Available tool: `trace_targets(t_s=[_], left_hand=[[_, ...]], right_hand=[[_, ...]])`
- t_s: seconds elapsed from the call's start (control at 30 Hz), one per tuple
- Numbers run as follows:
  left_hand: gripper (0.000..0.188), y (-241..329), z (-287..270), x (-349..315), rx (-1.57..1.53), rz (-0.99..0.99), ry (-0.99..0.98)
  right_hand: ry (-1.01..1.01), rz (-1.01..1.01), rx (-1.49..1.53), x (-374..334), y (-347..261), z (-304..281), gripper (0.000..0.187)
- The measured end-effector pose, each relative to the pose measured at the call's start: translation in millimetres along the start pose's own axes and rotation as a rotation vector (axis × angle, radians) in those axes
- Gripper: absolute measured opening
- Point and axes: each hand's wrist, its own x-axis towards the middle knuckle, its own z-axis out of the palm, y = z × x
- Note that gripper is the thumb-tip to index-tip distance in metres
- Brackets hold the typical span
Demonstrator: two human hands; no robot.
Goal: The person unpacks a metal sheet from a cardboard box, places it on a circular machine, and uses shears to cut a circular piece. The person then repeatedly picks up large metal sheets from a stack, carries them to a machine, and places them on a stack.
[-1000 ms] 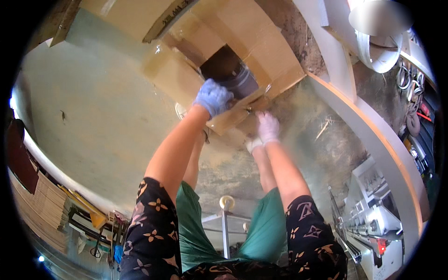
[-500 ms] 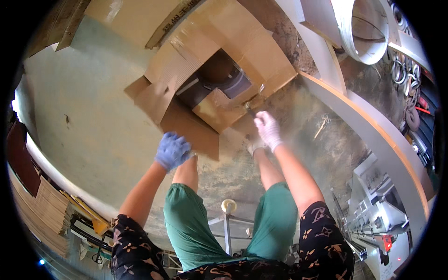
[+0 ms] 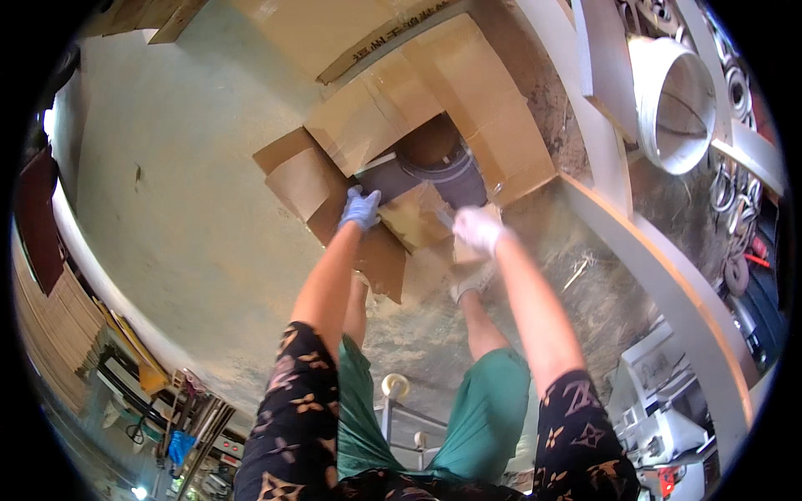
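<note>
An opened cardboard box (image 3: 510, 134) lies on the floor before my feet, with a large hole cut in its upper side. Through the hole a dark grey round-rimmed object (image 3: 459, 177) shows, its kind unclear. My left hand (image 3: 361, 207), in a blue glove, reaches to the hole's left corner beside a folded-out cardboard flap (image 3: 309, 188); its fingers are apart and seem to touch the cardboard. At the hole's near right edge is my right hand (image 3: 478, 230), white-gloved and blurred. It is closed on a slim tool, mostly hidden, by a loose cardboard piece (image 3: 415, 213).
More cardboard (image 3: 326, 33) lies beyond the box. A long grey board with an orange edge (image 3: 668, 250) curves along the right, near a white bucket (image 3: 675, 108). A wheeled metal frame (image 3: 395, 386) stands between my legs. Machinery (image 3: 664, 409) is at the lower right.
My left hand has moved forward and right to the box hole. The right hand, with the tool, has come nearer the hole's near edge. The view has shifted, showing the box further right.
</note>
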Motion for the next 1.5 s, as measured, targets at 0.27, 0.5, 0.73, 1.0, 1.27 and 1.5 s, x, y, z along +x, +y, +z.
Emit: trace_targets(t_s=[0.27, 0.5, 0.73, 1.0, 1.27, 1.5], left_hand=[[0.075, -30.4, 38.4, 66.1, -0.394, 0.150, 0.193], [0.084, -37.6, 39.0, 56.6, -0.458, 0.015, 0.214], [0.068, -29.8, 57.5, 53.6, -0.551, -0.080, 0.020], [0.047, -30.3, 30.5, 6.4, -0.542, -0.073, -0.192], [0.043, -19.6, 3.7, -84.3, -0.160, 0.148, -0.082], [0.043, 13.9, -17.8, -145.9, -0.285, 0.184, -0.294]], right_hand=[[0.529, 0.178, 0.474, -60.2, 57.8, 106.5, 0.018], [0.848, -0.035, 0.393, -22.0, -27.5, 22.1, 0.020], [0.249, 0.035, 0.405, 141.4, -28.5, -26.0, 0.035], [0.291, -0.078, 0.466, 127.6, -23.8, 3.5, 0.035], [0.315, -0.246, 0.798, 51.9, -54.2, -2.8, 0.038], [0.410, 0.038, 0.930, -2.1, -75.4, -30.4, 0.065]])
